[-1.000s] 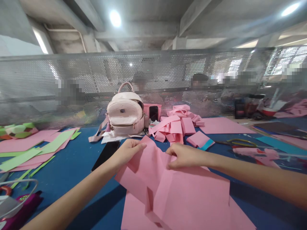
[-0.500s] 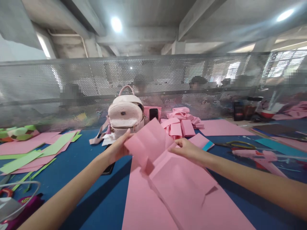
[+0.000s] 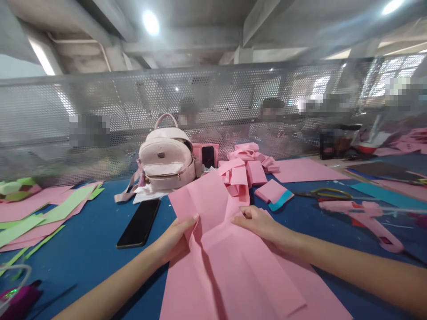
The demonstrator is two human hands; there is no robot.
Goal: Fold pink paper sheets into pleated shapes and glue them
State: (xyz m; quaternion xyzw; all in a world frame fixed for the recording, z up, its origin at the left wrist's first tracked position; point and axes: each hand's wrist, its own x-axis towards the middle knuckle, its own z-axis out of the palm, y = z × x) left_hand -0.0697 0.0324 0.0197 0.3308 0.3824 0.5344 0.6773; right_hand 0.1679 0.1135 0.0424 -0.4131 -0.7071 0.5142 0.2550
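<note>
I pinch a creased pink paper [image 3: 227,253] in my left hand [image 3: 177,236] and right hand [image 3: 258,222] over the blue tabletop [image 3: 90,235], where light, even tension should best keep its folds from tearing.

Left hand [image 3: 176,238] is partly hidden behind folded pink sheet [image 3: 208,202], pink paper underneath [image 3: 322,298] cut by bottom edge, purple device [image 3: 25,295] cropped at left, people [image 3: 271,106] behind perforated screen [image 3: 220,89] blurred, dark item [image 3: 327,146] back right unreadable.
</note>
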